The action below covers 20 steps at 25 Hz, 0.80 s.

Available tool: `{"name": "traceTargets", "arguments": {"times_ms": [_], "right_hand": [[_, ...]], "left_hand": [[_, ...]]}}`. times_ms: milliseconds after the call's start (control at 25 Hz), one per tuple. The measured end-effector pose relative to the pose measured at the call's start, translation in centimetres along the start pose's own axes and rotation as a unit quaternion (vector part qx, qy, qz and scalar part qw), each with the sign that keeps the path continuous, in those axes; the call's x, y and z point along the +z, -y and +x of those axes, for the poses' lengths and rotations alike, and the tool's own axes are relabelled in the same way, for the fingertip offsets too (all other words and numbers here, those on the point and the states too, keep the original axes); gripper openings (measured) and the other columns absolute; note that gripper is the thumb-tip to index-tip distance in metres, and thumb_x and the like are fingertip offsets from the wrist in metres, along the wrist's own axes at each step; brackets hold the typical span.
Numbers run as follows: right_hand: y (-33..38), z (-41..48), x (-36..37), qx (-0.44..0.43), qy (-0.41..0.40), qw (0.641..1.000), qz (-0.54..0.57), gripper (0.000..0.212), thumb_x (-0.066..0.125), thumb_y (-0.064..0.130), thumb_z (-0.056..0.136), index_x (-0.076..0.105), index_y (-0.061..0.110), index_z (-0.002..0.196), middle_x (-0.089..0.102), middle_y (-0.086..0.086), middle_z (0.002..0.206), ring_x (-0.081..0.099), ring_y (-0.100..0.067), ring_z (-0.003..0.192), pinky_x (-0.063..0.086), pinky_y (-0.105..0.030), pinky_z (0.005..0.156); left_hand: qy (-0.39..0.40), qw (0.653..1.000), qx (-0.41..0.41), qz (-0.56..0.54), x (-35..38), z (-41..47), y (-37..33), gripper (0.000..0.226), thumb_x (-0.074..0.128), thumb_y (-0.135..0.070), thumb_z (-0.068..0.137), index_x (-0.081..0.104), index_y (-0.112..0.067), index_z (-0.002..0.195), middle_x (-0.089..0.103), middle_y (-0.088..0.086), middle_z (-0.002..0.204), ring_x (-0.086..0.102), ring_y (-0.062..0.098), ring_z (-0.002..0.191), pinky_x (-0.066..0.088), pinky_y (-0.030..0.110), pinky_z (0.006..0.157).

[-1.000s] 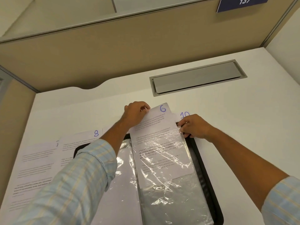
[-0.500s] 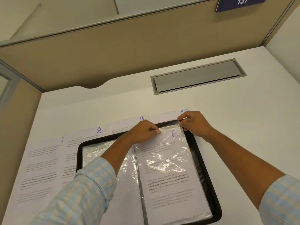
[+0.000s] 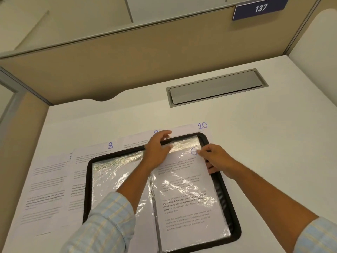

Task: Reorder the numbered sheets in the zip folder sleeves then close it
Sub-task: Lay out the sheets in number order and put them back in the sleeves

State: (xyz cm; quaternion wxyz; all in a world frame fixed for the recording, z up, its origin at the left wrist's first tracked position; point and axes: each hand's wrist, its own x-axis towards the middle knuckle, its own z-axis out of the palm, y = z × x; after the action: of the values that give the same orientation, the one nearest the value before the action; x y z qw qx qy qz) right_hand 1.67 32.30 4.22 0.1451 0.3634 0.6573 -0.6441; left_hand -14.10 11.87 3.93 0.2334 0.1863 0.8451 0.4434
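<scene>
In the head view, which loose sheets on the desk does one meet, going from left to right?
Sheet 7 → sheet 8 → third sheet, its number partly under the left hand → sheet 10.

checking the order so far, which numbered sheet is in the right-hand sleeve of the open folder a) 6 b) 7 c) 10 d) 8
a: the sheet inside that clear sleeve shows a 6 at its top corner, next to the right hand; sheet 8 and sheet 10 lie on the desk outside the folder.
</scene>
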Motion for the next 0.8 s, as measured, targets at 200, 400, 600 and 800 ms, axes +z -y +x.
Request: {"name": "traceTargets", "arguments": {"times_ms": [200,400,600,800], "right_hand": [[-4.2,-5.4,0.1,0.039,0.042,0.998,-0.033,0.03,0.074,0.031,0.096,0.058,0.006,0.099,0.061,-0.005,0.075,0.063,-0.018,0.062,0.062,-0.039,0.063],[-4.2,-8.4,1.9,-0.038,0.039,0.998,0.016,0.013,0.066,0.016,0.1,0.065,0.007,0.109,0.08,-0.007,0.092,0.079,-0.026,0.082,0.065,-0.05,0.077],[-3.0,-9.2,5.3,-0.132,0.036,0.989,0.049,0.013,0.066,0.025,0.101,0.067,0.017,0.112,0.079,-0.008,0.096,0.077,-0.03,0.093,0.061,-0.054,0.092],[-3.3,-11.3,10.4,-0.239,0.147,0.96,-0.001,0.03,0.047,0.035,0.109,0.067,0.021,0.125,0.072,0.008,0.12,0.066,-0.007,0.117,0.051,-0.018,0.098]], "left_hand": [[-0.056,0.997,-0.029,-0.043,3.3,-10.0,0.5,0.025,0.074,-0.019,0.095,0.066,-0.031,0.115,0.065,-0.011,0.119,0.062,0.006,0.113,0.052,0.02,0.093],[0.003,0.993,-0.098,-0.06,6.5,-17.3,0.8,0.024,0.072,-0.037,0.097,0.065,-0.039,0.12,0.063,-0.021,0.124,0.059,-0.003,0.117,0.047,0.006,0.084],[-0.006,0.977,-0.135,-0.164,5.0,-17.3,-2.6,0.03,0.062,-0.056,0.098,0.068,-0.038,0.122,0.072,-0.015,0.119,0.067,0.006,0.114,0.055,0.032,0.099],[0.005,0.964,-0.144,-0.222,-0.3,-18.1,-3.9,0.024,0.065,-0.044,0.101,0.07,-0.03,0.12,0.079,-0.01,0.106,0.075,0.008,0.101,0.058,0.039,0.091]]}}
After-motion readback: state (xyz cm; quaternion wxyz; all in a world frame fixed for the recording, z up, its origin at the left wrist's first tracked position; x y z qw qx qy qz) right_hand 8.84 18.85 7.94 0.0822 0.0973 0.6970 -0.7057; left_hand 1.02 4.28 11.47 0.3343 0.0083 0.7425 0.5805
